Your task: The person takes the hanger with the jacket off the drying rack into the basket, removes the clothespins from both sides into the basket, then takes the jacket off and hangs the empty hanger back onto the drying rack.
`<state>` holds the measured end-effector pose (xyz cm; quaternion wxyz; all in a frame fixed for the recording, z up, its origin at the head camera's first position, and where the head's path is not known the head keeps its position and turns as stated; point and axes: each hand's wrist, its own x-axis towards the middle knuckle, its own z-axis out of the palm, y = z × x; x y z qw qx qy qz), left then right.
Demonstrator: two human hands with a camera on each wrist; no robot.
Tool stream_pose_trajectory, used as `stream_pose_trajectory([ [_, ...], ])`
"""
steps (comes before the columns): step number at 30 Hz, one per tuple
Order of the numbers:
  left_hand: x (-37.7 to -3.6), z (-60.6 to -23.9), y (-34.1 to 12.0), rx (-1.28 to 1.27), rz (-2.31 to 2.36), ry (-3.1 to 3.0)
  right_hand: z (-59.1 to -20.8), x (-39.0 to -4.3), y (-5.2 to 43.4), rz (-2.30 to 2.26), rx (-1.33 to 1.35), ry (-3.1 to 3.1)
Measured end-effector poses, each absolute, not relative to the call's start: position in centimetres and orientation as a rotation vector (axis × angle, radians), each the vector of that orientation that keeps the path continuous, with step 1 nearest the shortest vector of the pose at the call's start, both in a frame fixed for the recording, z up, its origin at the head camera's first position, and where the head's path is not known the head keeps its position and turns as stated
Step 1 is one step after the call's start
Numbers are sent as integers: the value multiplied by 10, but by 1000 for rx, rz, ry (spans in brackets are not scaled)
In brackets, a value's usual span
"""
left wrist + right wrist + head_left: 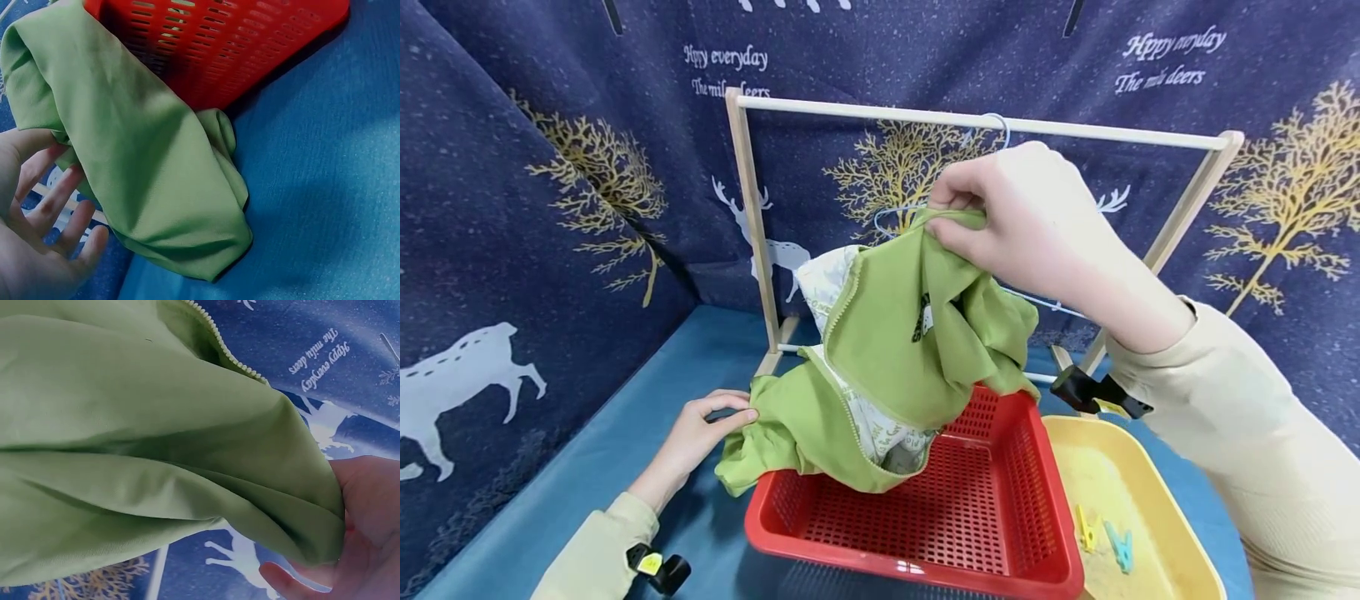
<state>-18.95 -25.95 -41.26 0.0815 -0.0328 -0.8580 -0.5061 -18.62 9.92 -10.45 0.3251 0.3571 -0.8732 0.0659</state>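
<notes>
A green zip-up jacket (887, 333) with a white printed lining hangs unzipped over a red basket (917, 500). My right hand (1007, 217) pinches its upper edge between thumb and fingers, holding that part up in front of the rack. At the lower left, my left hand (703, 429) pinches a sleeve (144, 156) beside the basket's left rim; in the left wrist view its other fingers are spread apart. A light blue hanger (997, 125) hooks over the rack's bar, mostly hidden behind the jacket and my right hand.
A wooden rack (752, 217) with a white top bar (865, 110) stands behind the basket. To the basket's right lies a yellow tray (1157, 508) holding a yellow clothespin (1086, 529) and a teal clothespin (1122, 547). A dark blue printed cloth (497, 225) hangs behind.
</notes>
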Motion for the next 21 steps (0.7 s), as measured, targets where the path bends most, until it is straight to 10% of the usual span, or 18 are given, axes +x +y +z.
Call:
stream_pose_trajectory([
  [21, -192, -410, -257, -134, -1501, -2555, -144, -166, 112, 345, 1088, -2573],
])
